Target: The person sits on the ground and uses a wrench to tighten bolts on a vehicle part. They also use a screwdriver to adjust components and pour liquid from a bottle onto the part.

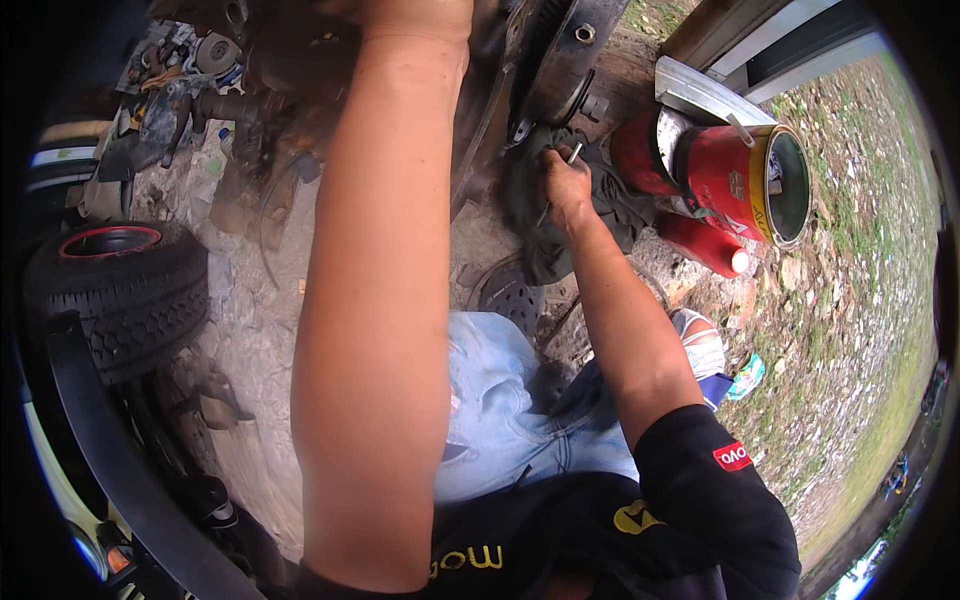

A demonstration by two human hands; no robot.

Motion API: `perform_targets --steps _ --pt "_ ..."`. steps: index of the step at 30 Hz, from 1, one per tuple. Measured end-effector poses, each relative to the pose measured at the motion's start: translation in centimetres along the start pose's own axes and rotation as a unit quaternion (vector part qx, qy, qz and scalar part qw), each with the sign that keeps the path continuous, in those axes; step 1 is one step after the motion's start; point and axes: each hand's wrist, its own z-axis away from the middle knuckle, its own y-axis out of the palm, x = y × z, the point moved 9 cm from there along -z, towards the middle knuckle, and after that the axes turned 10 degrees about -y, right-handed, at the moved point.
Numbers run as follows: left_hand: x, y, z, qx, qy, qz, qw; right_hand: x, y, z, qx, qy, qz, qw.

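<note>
My left arm stretches up to the top edge of the view. Only the wrist end of my left hand shows there, beside dark greasy vehicle parts; its fingers are cut off by the frame. Lower and to the right, my right hand is closed around a thin metal rod, whose full shape is hidden. That hand rests against a crumpled dark cloth. Just above it is a dark metal bracket with a bolt.
Right of the cloth lie red tins, one with its open end facing right, and a red bottle. A tyre with a red rim lies at left. Loose parts are heaped at upper left. Stony grass spreads right.
</note>
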Motion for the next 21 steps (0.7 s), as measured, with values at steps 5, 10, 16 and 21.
perform_targets --steps 5,10,16,21 --pt "-1.2 1.5 1.2 -0.018 -0.065 0.019 0.998 1.9 1.8 -0.6 0.008 -0.237 0.094 0.967" --pt "-2.6 1.0 2.7 -0.027 0.042 -0.041 0.998 5.3 5.1 1.3 0.151 -0.183 0.384 0.892" --pt "-2.5 2.0 3.3 0.004 0.017 -0.02 1.0 5.7 4.7 1.2 0.188 -0.14 0.449 0.862" --pt "-0.7 1.5 1.0 0.097 -0.038 0.054 0.993 5.5 4.3 2.9 0.231 -0.153 0.457 0.846"
